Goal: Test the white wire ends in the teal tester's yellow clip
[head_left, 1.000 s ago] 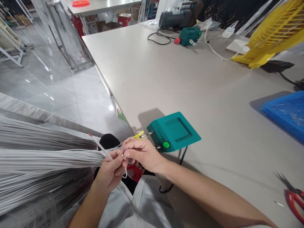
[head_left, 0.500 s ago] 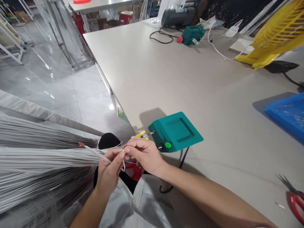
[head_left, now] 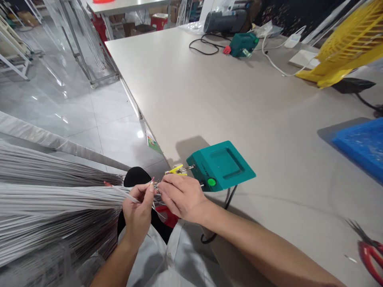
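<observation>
My left hand (head_left: pixel 138 211) pinches a thin white wire (head_left: pixel 121 192) whose stripped end sticks up between thumb and forefinger. My right hand (head_left: pixel 179 196) is closed in a pinch right beside it, fingertips touching the same wire end. Both hands hover just in front of a small teal box (head_left: pixel 221 164) at the table's near edge, which has a green button (head_left: pixel 212 182) and a yellow clip (head_left: pixel 176 170) on metal prongs facing my fingers. A thick bundle of grey-white wires (head_left: pixel 50 207) stretches in from the left.
The beige table (head_left: pixel 227 95) carries a blue tray (head_left: pixel 362 145) at the right, red-handled scissors (head_left: pixel 369 251) at the lower right, a yellow basket (head_left: pixel 344 44) and a second teal device (head_left: pixel 243 44) with cables at the back. Shiny tiled floor lies to the left.
The wire's long free end has swung down from upright into the bundle. My fingertips have risen slightly and closed in toward the yellow clip.
</observation>
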{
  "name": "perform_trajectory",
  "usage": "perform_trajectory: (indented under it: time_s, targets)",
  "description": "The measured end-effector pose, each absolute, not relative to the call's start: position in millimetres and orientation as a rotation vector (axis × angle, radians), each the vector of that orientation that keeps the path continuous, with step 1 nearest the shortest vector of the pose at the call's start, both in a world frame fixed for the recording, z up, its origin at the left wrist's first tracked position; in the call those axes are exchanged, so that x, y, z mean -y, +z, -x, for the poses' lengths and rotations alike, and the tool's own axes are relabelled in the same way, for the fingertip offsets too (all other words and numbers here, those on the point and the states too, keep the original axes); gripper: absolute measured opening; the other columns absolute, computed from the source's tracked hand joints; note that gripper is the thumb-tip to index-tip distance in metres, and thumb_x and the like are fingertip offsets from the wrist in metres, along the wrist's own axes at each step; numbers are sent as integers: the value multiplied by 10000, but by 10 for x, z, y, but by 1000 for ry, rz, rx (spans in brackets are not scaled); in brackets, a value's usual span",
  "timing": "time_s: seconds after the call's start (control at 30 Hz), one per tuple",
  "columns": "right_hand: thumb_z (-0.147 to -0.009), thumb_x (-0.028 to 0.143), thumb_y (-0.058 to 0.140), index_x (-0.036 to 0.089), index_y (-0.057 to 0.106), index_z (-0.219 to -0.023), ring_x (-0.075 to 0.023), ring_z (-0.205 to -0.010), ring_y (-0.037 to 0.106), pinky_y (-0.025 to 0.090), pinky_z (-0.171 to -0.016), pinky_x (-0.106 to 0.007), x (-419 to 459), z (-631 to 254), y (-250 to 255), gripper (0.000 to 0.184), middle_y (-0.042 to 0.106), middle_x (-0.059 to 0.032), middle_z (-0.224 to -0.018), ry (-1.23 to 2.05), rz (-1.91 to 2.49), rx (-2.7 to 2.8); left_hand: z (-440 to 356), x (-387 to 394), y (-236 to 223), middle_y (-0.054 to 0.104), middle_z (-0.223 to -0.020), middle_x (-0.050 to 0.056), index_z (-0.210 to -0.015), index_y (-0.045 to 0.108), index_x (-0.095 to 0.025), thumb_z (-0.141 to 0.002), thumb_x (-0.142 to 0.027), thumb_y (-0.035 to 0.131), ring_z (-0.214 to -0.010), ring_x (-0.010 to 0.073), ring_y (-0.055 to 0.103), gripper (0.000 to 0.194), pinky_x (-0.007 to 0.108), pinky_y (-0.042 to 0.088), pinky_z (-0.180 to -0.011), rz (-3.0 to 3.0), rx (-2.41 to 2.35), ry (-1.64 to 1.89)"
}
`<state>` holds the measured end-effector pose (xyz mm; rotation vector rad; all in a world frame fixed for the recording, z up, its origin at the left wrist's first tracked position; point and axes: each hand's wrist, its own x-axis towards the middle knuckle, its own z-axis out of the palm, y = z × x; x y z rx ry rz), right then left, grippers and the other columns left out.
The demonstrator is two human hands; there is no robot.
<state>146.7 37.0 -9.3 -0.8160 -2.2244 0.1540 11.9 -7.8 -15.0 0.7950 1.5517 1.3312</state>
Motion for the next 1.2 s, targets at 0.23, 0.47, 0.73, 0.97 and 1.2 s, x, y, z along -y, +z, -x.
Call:
perform_trajectory:
  time_s: [0.23, 0.47, 0.73, 0.97, 1.2]
  targets:
    - [-874, 184, 437, 172, 594, -955, -108, -642, 583, 502, -623, -260, -387, -1435, -10, 177, 611, -65, -878, 911, 971, 1784, -29, 79, -157, 689, -717, -16, -752, 685, -194, -736, -239, 657, -677, 96, 592, 55, 184, 457, -655, -908, -1554, 1399]
    - [-815, 205, 549, 164, 632, -831, -120, -698, 611, 494, -564, -211, -405, -1392, -59, 94, 647, -55, -820, 1040, 930, 1819, -61, 98, -159, 675, -681, -11, -720, 683, -180, -713, -235, 676, -647, 104, 584, 56, 195, 463, -629, -935, -1463, 1302]
    - [-849, 141, 461, 101, 604, -909, -177, -757, 618, 491, -625, -284, -394, -1488, -107, 160, 659, -113, -885, 38, 730, 2343, -72, 109, -136, 675, -654, 22, -729, 683, -154, -722, -266, 653, -625, 140, 602, 116, 241, 481, -604, -885, -1421, 1251]
    - [-866, 165, 428, 117, 595, -871, -160, -710, 602, 454, -571, -273, -405, -1512, -43, 174, 646, -103, -909, -49, 812, 2446, -63, 92, -145, 647, -633, 3, -704, 660, -153, -712, -282, 665, -571, 110, 551, 129, 211, 440, -552, -732, -1488, 1303]
    - [-871, 190, 441, 141, 597, -967, -149, -876, 594, 498, -730, -268, -428, -1482, 25, 190, 625, -91, -935, 803, 924, 1973, 11, 121, -156, 657, -682, 8, -749, 674, -160, -721, -254, 668, -649, 116, 579, 98, 217, 448, -629, -768, -1440, 1303]
